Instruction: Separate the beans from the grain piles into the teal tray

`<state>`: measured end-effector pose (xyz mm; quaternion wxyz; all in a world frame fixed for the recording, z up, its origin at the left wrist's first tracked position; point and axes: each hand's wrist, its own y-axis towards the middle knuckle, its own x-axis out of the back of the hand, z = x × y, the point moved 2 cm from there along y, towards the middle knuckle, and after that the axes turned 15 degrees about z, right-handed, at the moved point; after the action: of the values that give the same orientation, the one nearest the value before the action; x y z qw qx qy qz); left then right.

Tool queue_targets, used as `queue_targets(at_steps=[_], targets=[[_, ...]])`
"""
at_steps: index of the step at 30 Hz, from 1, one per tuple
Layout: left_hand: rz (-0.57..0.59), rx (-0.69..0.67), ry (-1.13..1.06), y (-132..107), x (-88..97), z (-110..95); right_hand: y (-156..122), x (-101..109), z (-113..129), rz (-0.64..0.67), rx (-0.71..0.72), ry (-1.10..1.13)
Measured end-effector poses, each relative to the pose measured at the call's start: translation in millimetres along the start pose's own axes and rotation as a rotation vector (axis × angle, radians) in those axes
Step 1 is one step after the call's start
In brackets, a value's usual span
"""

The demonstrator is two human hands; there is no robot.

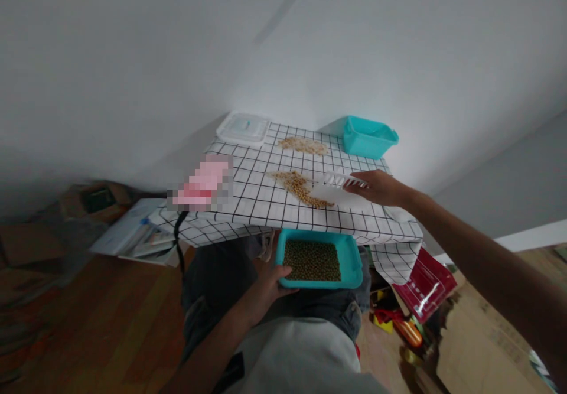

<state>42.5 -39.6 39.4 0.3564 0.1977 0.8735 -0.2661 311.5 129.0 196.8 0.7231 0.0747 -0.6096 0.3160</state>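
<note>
My left hand (269, 290) grips the near left corner of a teal plastic tub (352, 261), thumb over the rim. The tub is at the table's front edge, above my lap, with small greenish beans (312, 260) covering its bottom. My right hand (376, 186) is closed on a white slotted plastic piece (339, 180) held low over the table; its exact kind is unclear. Just left of that piece lies a curved streak of yellowish beans (301, 188) on the checked tablecloth (252, 175). Farther back is a second, paler patch of grains (303, 145).
At the back right stands another teal tub (370, 138). A clear lidded box or lid (243, 128) lies back left, a blurred pink object (204, 181) at the left edge. Below are a red bag (425, 285), cardboard boxes (33, 243) and a white box (142, 234).
</note>
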Motion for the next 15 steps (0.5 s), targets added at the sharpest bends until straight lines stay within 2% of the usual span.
queue_targets(at_steps=[8, 15], targets=[[0.026, -0.022, 0.063, 3.9, 8.0, 1.7, -9.1, 3.1, 20.7, 0.027, 0.062, -0.006], [0.020, -0.050, 0.057, 3.4, 3.8, -0.4, -29.8, 9.1, 13.6, 0.051, 0.011, 0.022]])
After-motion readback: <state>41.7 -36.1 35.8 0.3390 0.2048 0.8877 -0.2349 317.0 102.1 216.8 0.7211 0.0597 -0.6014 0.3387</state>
